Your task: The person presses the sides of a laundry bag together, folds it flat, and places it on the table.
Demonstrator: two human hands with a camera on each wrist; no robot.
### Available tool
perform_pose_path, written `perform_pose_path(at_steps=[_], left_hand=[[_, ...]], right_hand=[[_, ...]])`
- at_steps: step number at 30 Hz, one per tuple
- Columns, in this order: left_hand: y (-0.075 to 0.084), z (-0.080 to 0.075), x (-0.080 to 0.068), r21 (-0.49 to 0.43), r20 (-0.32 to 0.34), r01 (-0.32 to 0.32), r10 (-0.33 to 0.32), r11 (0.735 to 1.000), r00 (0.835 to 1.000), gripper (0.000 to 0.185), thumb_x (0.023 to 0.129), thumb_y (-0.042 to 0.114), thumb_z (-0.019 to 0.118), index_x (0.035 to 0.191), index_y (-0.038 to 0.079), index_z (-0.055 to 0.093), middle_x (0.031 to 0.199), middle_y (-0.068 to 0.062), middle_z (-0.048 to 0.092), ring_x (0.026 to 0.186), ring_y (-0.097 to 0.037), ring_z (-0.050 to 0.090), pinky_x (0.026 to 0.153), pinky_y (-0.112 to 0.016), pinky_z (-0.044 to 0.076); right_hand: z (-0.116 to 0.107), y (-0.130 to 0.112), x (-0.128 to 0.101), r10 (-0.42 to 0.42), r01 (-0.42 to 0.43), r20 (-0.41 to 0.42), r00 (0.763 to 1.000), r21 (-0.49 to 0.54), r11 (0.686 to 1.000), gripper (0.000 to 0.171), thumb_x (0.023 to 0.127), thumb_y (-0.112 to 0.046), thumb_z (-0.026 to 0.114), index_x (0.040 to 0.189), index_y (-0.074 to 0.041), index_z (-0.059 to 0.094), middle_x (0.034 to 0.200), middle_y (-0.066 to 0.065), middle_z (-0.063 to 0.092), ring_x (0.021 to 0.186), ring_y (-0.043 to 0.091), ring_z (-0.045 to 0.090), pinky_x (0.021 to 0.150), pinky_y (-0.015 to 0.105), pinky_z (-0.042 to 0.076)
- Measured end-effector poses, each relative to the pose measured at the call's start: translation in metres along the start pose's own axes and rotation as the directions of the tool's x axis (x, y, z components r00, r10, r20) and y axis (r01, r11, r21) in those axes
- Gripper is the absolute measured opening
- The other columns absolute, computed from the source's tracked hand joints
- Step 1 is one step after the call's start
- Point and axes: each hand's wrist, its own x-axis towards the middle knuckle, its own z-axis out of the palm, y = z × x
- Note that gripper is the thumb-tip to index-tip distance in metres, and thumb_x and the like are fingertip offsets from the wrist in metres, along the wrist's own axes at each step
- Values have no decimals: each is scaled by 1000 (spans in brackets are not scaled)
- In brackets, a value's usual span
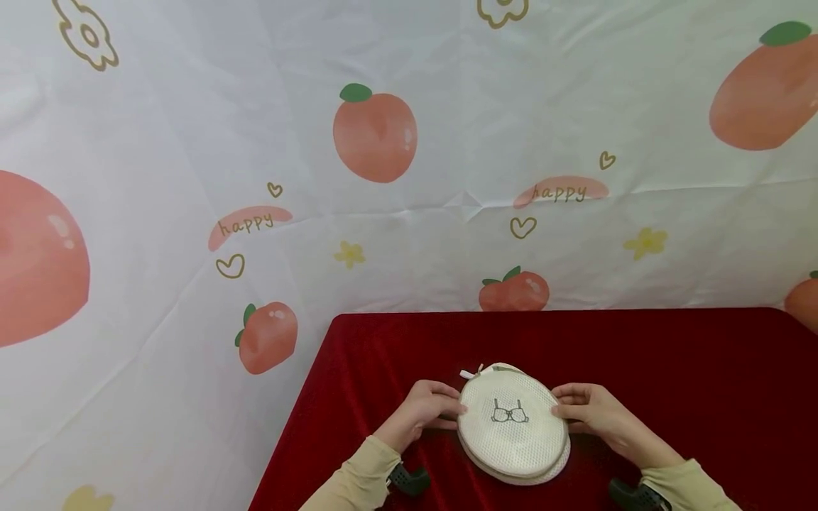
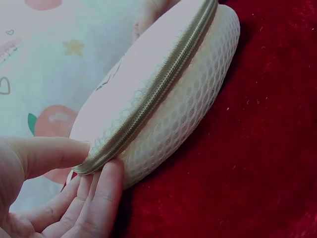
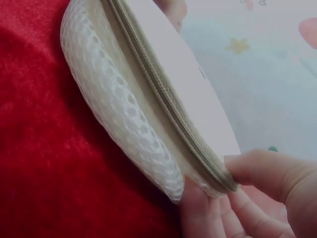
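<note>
A round white mesh bra wash bag (image 1: 511, 443) with a bra drawing on its top lies on the red cloth. My left hand (image 1: 429, 410) pinches its left edge, thumb on top and fingers beneath. On the opposite side my right hand (image 1: 591, 415) pinches the right edge in the same way. A beige zipper (image 2: 163, 82) runs around the rim and looks closed along the stretch seen in the left wrist view. The zipper (image 3: 163, 94) also shows in the right wrist view, above the honeycomb mesh side. A white pull tab (image 1: 467, 374) sticks out at the back left.
Dark red velvet cloth (image 1: 396, 348) covers the table under the bag. Behind it hangs a white backdrop (image 1: 434, 248) printed with peaches, hearts and flowers. Dark wrist devices sit on the left wrist (image 1: 409, 480) and the right wrist (image 1: 635, 495).
</note>
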Motion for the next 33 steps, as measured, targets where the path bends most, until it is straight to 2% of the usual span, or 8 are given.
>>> perform_pose_path(at_steps=[7,13,18,33], left_hand=[[1,1,0,-4,-3,-2,2,1000,1000,26,77,-2,75,100,-6,64,83,-14,66,71,-21,67,64,-36,58],[2,-2,-2,-41,16,11,-10,999,1000,27,78,-2,75,102,-7,65,86,-15,66,73,-21,67,64,-36,58],[6,-5,-3,-86,45,9,-5,996,999,28,78,-2,75,104,-7,64,90,-15,65,75,-21,67,67,-37,58],[9,-6,-6,-132,65,12,-4,991,998,28,80,-2,74,106,-5,64,89,-13,67,80,-19,67,72,-39,57]], right_hand=[[-1,-1,1,14,-14,1,1000,-9,1000,45,85,-8,72,119,14,51,95,12,60,85,21,62,74,39,56],[-4,-1,2,4,-8,79,997,45,999,46,87,-9,70,121,15,50,98,10,64,89,21,63,77,40,55],[-9,-3,1,-5,-3,113,994,71,998,47,89,-11,68,123,15,49,101,8,65,92,20,64,80,40,54],[-15,-10,-4,21,-31,140,990,67,997,52,92,-14,66,127,18,45,105,8,66,95,19,64,85,42,53]])
